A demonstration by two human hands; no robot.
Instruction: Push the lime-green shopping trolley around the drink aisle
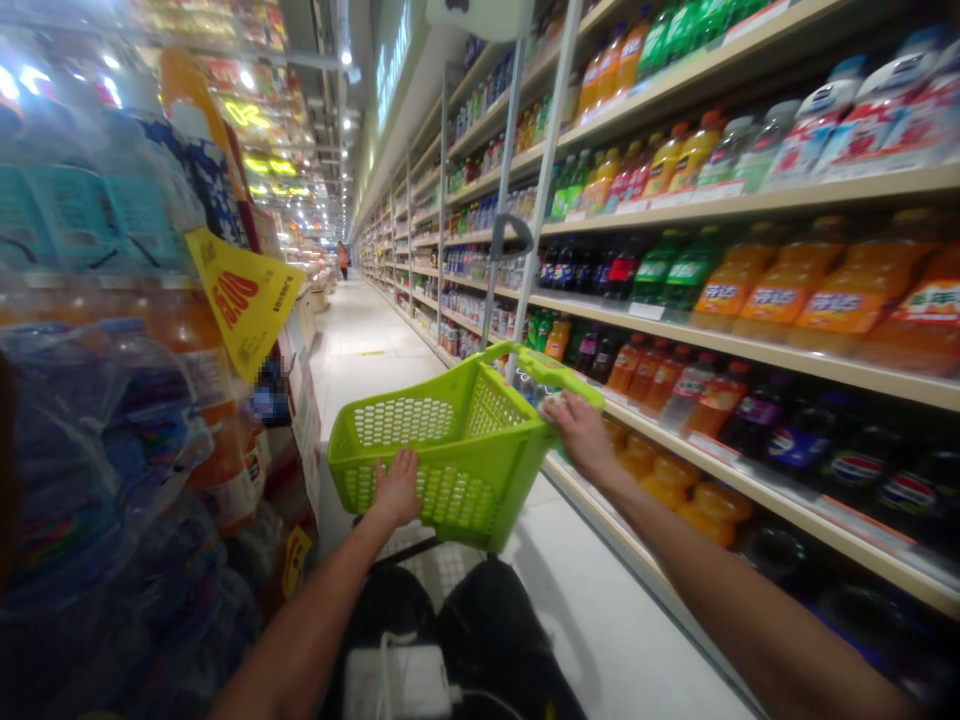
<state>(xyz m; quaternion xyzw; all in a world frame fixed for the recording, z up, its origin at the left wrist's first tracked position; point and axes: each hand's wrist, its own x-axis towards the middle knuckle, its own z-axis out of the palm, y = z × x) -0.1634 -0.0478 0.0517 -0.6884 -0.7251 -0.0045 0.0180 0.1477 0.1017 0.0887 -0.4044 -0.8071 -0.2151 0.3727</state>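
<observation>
Left hand (396, 490) grip: fingers hooked over the near rim of the basket (450, 440). Right hand (579, 432) grip: closed on its right rim, just by the handle (525, 358). Basket is lime-green plastic with perforated mesh walls and a solid rim, tilted, held up with the aisle floor (600, 620) below it, the drinks shelf (750, 345) close on its right and wrapped bottle packs (112, 450) on its left.

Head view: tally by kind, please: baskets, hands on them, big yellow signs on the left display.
green basket: 1
hands on it: 2, left hand and right hand
big yellow sign: 1
Total: 4
</observation>
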